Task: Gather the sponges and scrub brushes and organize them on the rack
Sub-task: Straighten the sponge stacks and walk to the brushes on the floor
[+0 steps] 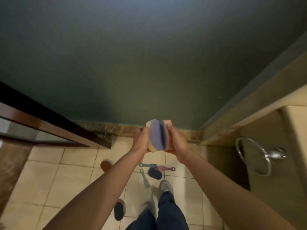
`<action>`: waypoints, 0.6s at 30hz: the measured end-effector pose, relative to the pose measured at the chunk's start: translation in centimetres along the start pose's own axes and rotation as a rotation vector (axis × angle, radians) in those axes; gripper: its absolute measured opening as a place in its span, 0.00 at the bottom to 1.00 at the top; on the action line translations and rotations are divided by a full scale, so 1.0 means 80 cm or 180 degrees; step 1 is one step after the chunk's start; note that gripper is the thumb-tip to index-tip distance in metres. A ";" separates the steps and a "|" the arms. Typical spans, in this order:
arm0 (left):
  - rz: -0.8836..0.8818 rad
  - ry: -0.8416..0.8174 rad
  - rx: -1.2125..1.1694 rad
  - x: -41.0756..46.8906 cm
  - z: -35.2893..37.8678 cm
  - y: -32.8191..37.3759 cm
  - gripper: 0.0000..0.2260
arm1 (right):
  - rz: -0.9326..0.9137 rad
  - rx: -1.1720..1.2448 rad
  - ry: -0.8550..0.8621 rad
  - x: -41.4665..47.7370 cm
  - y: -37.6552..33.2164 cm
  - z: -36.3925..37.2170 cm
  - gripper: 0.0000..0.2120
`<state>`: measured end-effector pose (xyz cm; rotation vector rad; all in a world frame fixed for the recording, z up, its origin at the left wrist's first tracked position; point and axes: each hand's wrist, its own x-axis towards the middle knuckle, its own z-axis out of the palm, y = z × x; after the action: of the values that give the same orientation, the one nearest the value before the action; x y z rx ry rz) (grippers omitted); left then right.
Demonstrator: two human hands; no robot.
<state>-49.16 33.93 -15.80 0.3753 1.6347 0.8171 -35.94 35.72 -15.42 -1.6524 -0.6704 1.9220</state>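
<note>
The left hand (142,141) is wrapped round a yellow sponge (151,148) and the right hand (178,146) round a pink sponge (168,122). The two are pressed purple face to purple face, held in the air forward of the grey shoe (166,188). So two sponges look gathered, and most of the job remains. Behind and left of that shoe lies a dark oval sponge (119,210). Just ahead of the shoe lie a teal brush (144,179), a dark pad (155,173), a pink brush (166,168) and a second teal brush (147,165). Further left sits a brown oval thing (106,166). No rack is in view, so nothing seems placed yet.
</note>
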 end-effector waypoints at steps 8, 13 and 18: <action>0.0295 -0.0474 0.0659 -0.168 0.055 0.094 0.14 | -0.0197 0.0515 0.0323 -0.170 -0.069 -0.039 0.14; 0.1015 -0.0806 0.0590 -0.234 0.103 0.116 0.15 | -0.0744 0.0771 0.0564 -0.253 -0.088 -0.073 0.14; 0.1288 -0.1394 0.0779 -0.300 0.156 0.123 0.15 | -0.1434 0.0994 0.1197 -0.345 -0.096 -0.121 0.13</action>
<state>-33.41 29.12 7.80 1.0102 1.2603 0.7629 -22.40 23.50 8.66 -1.4567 -0.5048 1.2805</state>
